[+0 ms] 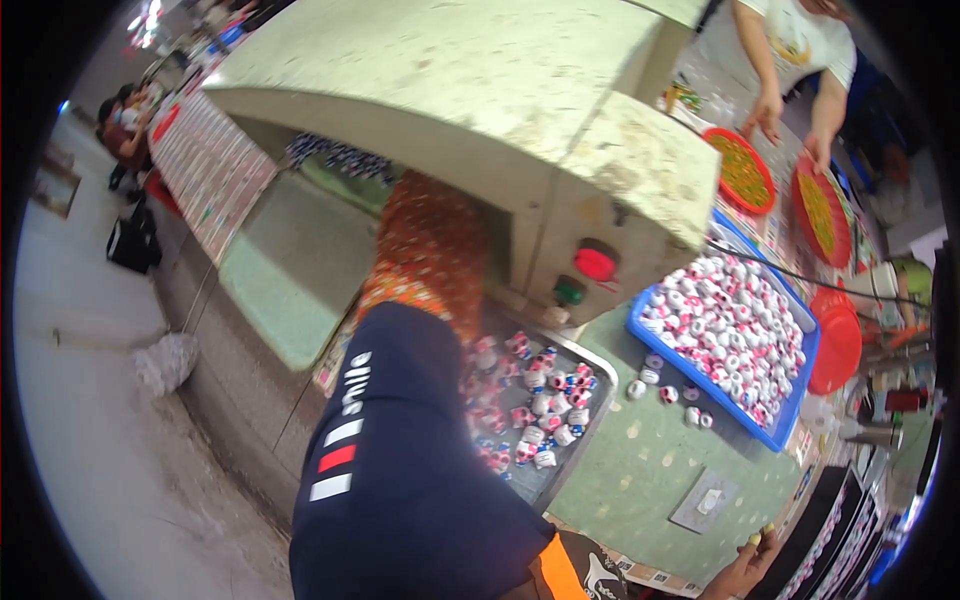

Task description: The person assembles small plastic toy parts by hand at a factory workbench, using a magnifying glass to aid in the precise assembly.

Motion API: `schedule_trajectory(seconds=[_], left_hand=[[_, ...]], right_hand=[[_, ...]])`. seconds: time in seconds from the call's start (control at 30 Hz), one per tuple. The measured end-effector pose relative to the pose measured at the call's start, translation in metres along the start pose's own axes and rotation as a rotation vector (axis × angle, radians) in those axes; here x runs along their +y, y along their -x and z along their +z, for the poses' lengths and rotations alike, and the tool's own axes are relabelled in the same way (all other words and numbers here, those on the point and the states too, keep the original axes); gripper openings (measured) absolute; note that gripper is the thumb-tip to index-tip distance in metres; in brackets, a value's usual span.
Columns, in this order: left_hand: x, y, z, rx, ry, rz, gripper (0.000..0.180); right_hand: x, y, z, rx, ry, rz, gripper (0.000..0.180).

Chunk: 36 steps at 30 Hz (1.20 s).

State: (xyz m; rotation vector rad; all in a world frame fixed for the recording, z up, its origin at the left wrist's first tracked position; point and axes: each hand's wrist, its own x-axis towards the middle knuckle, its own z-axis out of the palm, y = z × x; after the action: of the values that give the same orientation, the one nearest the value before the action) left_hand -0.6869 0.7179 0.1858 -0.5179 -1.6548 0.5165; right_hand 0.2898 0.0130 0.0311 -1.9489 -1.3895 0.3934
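My left arm, in a navy sleeve [400, 440] with white and red stripes and an orange patterned sleeve cover [430, 240], reaches under the pale housing of a machine [470, 100]. The left hand is hidden in there. Beside that arm lies a metal tray [590, 420] of small round toy-like pieces [540, 405] in white, pink and blue, partly blurred. At the lower right my right hand [745, 572] is by the green table's near edge, with pale yellow covers on its fingertips. Its visible fingers are slightly apart, with nothing seen between them.
A blue crate [638, 322] of white and pink pieces stands right, several loose pieces [668, 394] beside it. A small grey plate [705, 500] lies on the green table [620, 470]. Red and green buttons [595, 263] are on the machine. Across, another person's hands [768, 112] work near red bowls [765, 205].
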Motion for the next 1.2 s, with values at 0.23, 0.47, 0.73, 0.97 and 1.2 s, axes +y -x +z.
schedule_trajectory(seconds=[0.23, 0.47, 0.73, 0.97, 1.2], left_hand=[[0.095, 0.151, -0.081, 0.305, -0.076, 0.109, 0.05], [-0.008, 0.22, -0.106, 0.521, -0.383, 0.114, 0.046], [-0.093, 0.287, -0.144, 0.765, -0.74, 0.117, 0.041], [-0.136, 0.31, -0.153, 0.922, -1.101, 0.155, 0.037], [-0.21, 0.35, -0.106, 1.081, -1.537, 0.311, 0.033]], right_hand=[[-0.068, -0.013, 0.039, 0.045, -0.119, -0.122, 0.021], [-0.097, -0.003, 0.034, -0.014, 0.023, -0.368, 0.018], [-0.086, 0.011, 0.018, 0.006, 0.039, -0.363, 0.022], [-0.089, 0.01, 0.011, 0.027, 0.054, -0.389, 0.022], [-0.076, 0.008, 0.007, -0.025, 0.034, -0.377, 0.02]])
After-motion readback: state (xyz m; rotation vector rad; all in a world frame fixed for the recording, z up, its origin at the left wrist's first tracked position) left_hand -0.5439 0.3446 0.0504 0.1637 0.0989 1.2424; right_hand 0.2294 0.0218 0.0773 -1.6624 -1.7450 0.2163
